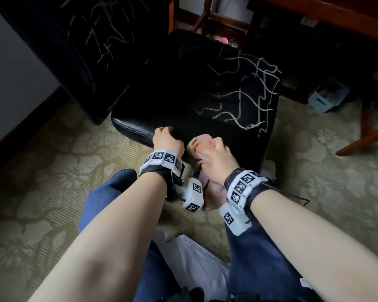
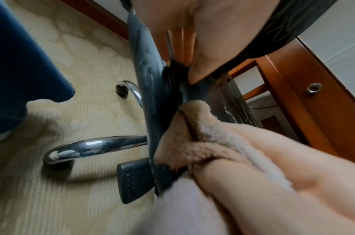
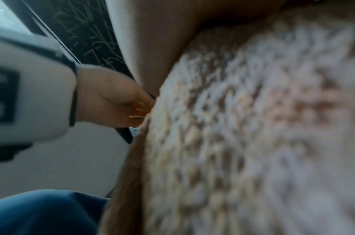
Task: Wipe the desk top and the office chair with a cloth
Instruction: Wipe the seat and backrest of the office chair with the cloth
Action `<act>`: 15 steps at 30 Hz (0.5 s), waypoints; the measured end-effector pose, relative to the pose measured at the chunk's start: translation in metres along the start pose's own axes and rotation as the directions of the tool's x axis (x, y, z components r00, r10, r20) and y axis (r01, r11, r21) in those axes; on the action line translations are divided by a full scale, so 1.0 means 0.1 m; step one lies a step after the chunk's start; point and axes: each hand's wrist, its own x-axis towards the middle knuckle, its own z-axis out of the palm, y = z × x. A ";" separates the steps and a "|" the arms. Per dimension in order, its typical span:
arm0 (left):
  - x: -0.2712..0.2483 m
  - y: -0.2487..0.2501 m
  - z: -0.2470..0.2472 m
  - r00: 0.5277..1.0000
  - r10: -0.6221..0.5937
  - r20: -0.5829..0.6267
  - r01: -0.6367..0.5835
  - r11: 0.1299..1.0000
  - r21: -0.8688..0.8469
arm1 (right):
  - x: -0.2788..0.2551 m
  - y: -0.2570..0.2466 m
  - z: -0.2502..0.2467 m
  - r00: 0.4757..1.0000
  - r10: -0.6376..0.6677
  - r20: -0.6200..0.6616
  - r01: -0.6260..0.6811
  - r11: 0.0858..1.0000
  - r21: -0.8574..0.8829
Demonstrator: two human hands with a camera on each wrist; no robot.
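left hand (image 1: 166,140) grips the front edge of the black office chair seat (image 1: 196,92), fingers curled over it. right hand (image 1: 214,158) clutches a fluffy beige cloth (image 2: 194,135) bunched against the same edge, just beside the left, scribble marks on seat and backrest (image 1: 74,40).

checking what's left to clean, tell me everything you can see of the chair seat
The chair seat is a black, leather-looking cushion with a rounded, shiny front edge. Pale scribbled lines cover its right side; the left looks plain dark. The left hand grips the front edge, and the right hand presses a fluffy beige cloth against that edge. Chrome legs show below.
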 end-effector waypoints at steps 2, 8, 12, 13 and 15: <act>0.01 -0.04 -0.01 1.000 0.011 0.021 -0.012 1.000 0.027 | 0.00 0.07 -0.07 0.997 -0.063 0.043 0.059 0.995 0.086; -0.05 0.07 0.14 0.975 -0.084 0.207 0.034 0.972 0.234 | -0.08 0.53 -0.37 0.898 0.341 -0.279 -0.320 0.940 0.119; 0.02 0.06 0.19 0.973 -0.112 0.203 0.048 0.954 0.295 | -0.13 0.57 -0.25 0.921 0.345 -0.182 -0.346 0.938 0.027; 0.06 0.05 0.18 0.976 -0.115 0.187 0.055 0.952 0.301 | -0.14 0.53 -0.20 0.940 0.286 -0.186 -0.293 0.956 -0.013; 0.16 0.03 0.14 0.979 -0.117 0.170 0.058 0.947 0.315 | -0.16 0.42 -0.10 0.969 0.167 -0.181 -0.182 0.981 -0.071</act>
